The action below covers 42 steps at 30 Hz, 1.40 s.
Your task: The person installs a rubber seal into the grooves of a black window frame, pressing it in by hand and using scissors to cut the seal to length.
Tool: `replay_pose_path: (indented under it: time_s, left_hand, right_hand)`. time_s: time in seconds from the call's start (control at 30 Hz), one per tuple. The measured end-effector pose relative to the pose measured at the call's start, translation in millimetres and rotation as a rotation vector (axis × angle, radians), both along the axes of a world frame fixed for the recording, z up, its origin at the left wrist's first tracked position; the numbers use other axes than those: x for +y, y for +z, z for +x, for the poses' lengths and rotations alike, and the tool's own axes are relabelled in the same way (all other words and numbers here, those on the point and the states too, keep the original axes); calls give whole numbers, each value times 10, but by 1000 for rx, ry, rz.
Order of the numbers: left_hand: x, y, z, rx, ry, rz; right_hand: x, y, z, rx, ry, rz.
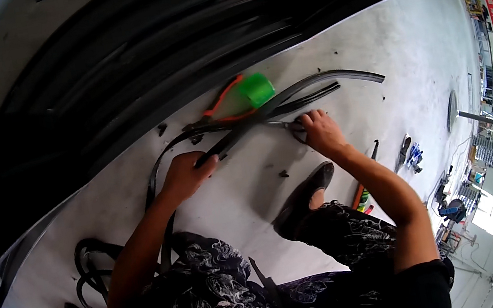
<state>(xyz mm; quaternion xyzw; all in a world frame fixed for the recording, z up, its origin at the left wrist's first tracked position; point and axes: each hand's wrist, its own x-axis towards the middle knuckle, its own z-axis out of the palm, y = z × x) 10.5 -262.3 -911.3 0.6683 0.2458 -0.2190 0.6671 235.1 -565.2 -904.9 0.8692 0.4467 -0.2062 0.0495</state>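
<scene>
My left hand [184, 177] is closed around a long black rubber strip [306, 82], which slants up to the right and curves over at its free end. Closed on black-handled scissors [299, 134], my right hand [324, 134] is just right of the strip. Their light metal blades point left toward the strip's underside; whether they touch it, I cannot tell. A second, grooved black strip [322, 94] passes beneath the held one. Beyond them, a bright green cylindrical object [257, 89] lies by an orange-handled tool [222, 96].
A large black ribbed panel [133, 62] stretches across the far left. Coiled black strips [92, 264] lie left of my legs. On the pale floor [410, 41] are small black scraps [284, 174]. Right of my shoe [306, 199] is an orange-and-green hooked tool [360, 190].
</scene>
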Motion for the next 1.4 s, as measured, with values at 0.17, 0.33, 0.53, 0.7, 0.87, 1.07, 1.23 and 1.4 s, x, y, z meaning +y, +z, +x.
replay_pose_path:
  time_s: [0.17, 0.33, 0.53, 0.7, 0.87, 1.07, 1.23, 1.4]
  left_hand:
    - [22, 90, -47, 8, 99, -110]
    - [19, 98, -165, 59, 154, -190]
    - [-49, 169, -191, 86, 215, -281]
    - [-79, 297, -201, 107, 236, -329]
    - [-75, 310, -237, 109, 257, -392]
    - [-126, 313, -244, 97, 276, -394]
    - [-170, 314, -250, 66, 272, -345]
    - [-203, 307, -246, 71, 276, -345]
  right_hand:
    - [-28, 615, -346, 373, -218, -166]
    - [48, 1060, -732, 1111, -860, -103]
    - [616, 1180, -1002, 1167, -841, -167]
    - [869, 1023, -1118, 1180, -729, -139]
    - [910, 874, -1211, 1171, -692, -20]
    - [880, 816, -1266, 1115, -652, -5]
    - [898, 839, -1339, 1096, -668, 9]
    - [936, 920, -1334, 1075, -669, -42]
